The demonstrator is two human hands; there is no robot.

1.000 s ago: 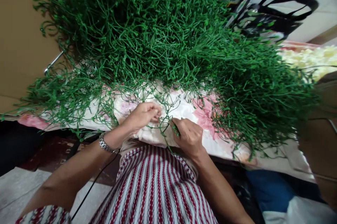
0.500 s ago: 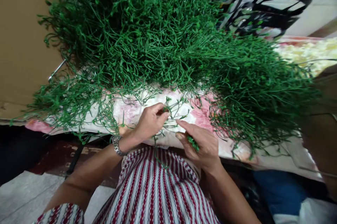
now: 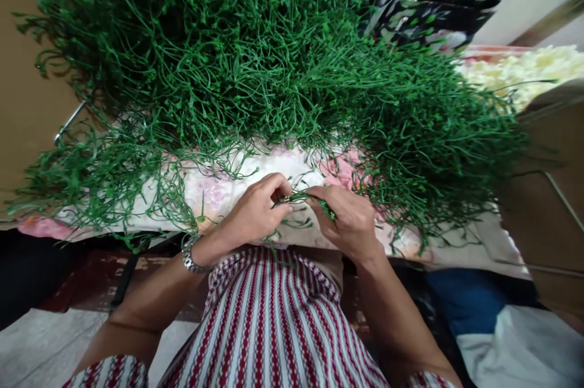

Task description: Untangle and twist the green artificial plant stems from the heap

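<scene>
My left hand (image 3: 261, 210), with a metal watch on its wrist, pinches thin green plastic stems (image 3: 298, 196) between thumb and forefinger. Close on its right, my right hand (image 3: 344, 218) grips the other end of these stems, and small green tips show by its fingers. Both hands are over a floral cloth (image 3: 214, 193) near the table's front edge. Beyond them lies a large tangled pile of green stems (image 3: 255, 53), spreading to the left and right.
Cardboard (image 3: 20, 84) stands at the left, with a thin metal rod (image 3: 69, 121) beside it. A black patterned bag (image 3: 433, 17) and pale yellow flowers (image 3: 524, 72) are at the back right. A brown box (image 3: 547, 193) is at the right edge.
My right hand's fingers have closed on the stems by my left hand; before, its thumb and forefinger were apart. The whole view has shifted slightly.
</scene>
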